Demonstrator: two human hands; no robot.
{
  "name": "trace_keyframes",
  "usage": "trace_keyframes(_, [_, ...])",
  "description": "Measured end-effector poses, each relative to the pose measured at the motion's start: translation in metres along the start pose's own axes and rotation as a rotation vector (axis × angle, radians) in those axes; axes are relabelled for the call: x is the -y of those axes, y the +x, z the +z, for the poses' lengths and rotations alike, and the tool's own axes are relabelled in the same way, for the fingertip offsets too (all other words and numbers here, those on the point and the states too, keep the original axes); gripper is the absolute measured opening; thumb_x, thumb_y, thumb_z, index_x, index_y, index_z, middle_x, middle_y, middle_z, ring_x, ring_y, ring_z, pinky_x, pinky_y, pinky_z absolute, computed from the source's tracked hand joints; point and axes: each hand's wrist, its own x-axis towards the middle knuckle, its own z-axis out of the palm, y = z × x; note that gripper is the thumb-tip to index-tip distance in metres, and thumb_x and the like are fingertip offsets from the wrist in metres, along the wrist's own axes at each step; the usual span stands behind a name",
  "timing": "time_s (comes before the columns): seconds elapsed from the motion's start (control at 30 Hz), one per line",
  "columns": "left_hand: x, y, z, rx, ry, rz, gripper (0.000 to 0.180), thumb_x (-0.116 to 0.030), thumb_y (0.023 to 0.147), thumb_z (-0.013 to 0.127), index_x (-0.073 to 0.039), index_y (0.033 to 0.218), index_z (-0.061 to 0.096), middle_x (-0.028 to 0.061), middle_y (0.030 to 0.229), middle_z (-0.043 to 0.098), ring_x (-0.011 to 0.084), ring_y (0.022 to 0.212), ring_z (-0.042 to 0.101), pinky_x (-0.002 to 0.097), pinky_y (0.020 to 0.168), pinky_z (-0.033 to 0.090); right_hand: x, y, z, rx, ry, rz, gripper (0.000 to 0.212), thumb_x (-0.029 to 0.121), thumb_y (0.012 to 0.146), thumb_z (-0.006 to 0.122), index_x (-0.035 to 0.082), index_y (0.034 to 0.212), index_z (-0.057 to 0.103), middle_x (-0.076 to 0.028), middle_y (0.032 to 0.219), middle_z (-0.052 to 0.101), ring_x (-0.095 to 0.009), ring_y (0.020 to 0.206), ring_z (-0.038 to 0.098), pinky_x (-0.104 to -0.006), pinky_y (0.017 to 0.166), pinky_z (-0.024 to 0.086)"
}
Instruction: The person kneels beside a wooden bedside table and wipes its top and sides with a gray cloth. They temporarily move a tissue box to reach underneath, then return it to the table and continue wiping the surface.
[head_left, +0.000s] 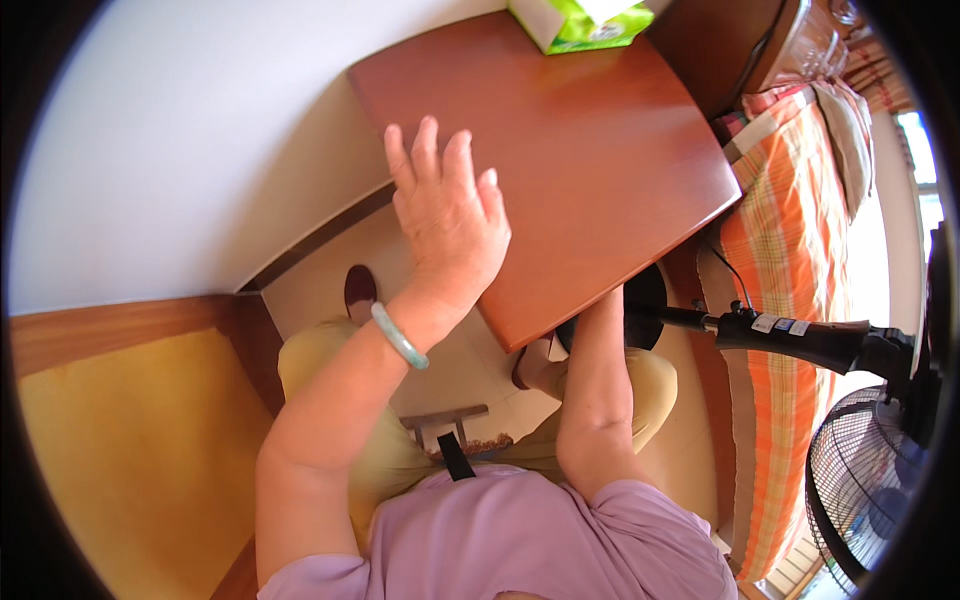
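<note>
My left hand is raised by the left edge of the reddish-brown wooden table, open with its fingers stretched out and apart. It holds nothing, and a pale green bangle circles its wrist. Whether the hand touches the tabletop, I cannot tell. My right forearm reaches forward beneath the table's near edge. The tabletop hides my right hand, so its fingers and anything in them are out of sight.
A green-and-white tissue pack sits at the table's far end. To the right stand a black electric fan with its pole tipped sideways in view and a bed with orange plaid cloth. A white wall borders the left.
</note>
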Motion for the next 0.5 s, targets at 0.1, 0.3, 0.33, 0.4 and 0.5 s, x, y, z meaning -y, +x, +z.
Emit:
trace_keyframes(0.1, [0.003,0.002,0.001,-0.033,-0.033,0.005,0.038,-0.010,0.090,0.062,0.003,0.124,0.053,0.0253,0.138,0.043,0.0527,0.136,0.029,0.0564,0.112,0.030,-0.006,-0.012,0.003,-0.048,-0.109,0.024,0.049,0.047,0.102,0.044,0.010,0.135,0.048,-0.008,0.134,0.050,-0.026,0.122,0.047,-0.0414,0.102,0.040])
trace_keyframes(0.3, [0.006,0.000,0.010,-0.081,-0.012,-0.012,0.037,-0.011,0.088,0.065,0.002,0.121,0.056,0.0243,0.135,0.048,0.0524,0.134,0.032,0.0565,0.104,0.040,-0.025,-0.040,0.010,-0.094,-0.233,0.057,0.046,0.043,0.103,0.044,0.009,0.133,0.047,-0.009,0.131,0.050,-0.026,0.119,0.049,-0.0406,0.100,0.041])
trace_keyframes(0.33, [0.007,0.000,0.011,-0.078,-0.014,-0.017,0.037,-0.011,0.088,0.066,0.002,0.121,0.056,0.0243,0.135,0.048,0.0523,0.134,0.032,0.0564,0.102,0.042,-0.029,-0.046,0.010,-0.099,-0.244,0.060,0.046,0.043,0.103,0.044,0.009,0.133,0.047,-0.009,0.131,0.051,-0.026,0.118,0.049,-0.0404,0.100,0.042])
trace_keyframes(0.4, [0.006,-0.002,0.012,-0.071,0.002,-0.038,0.038,-0.013,0.089,0.065,0.001,0.123,0.056,0.0226,0.138,0.046,0.0516,0.136,0.031,0.0563,0.099,0.044,-0.039,-0.062,0.015,-0.118,-0.266,0.058,0.045,0.042,0.103,0.044,0.009,0.133,0.047,-0.009,0.130,0.051,-0.026,0.117,0.049,-0.0402,0.099,0.042])
trace_keyframes(0.5, [0.004,-0.003,0.010,-0.043,0.022,-0.060,0.038,-0.016,0.090,0.063,0.000,0.124,0.056,0.0207,0.140,0.044,0.0488,0.138,0.028,0.0563,0.100,0.044,-0.053,-0.087,0.027,-0.142,-0.290,0.005,0.043,0.040,0.103,0.044,0.008,0.132,0.046,-0.010,0.128,0.051,-0.026,0.116,0.050,-0.0398,0.098,0.042])
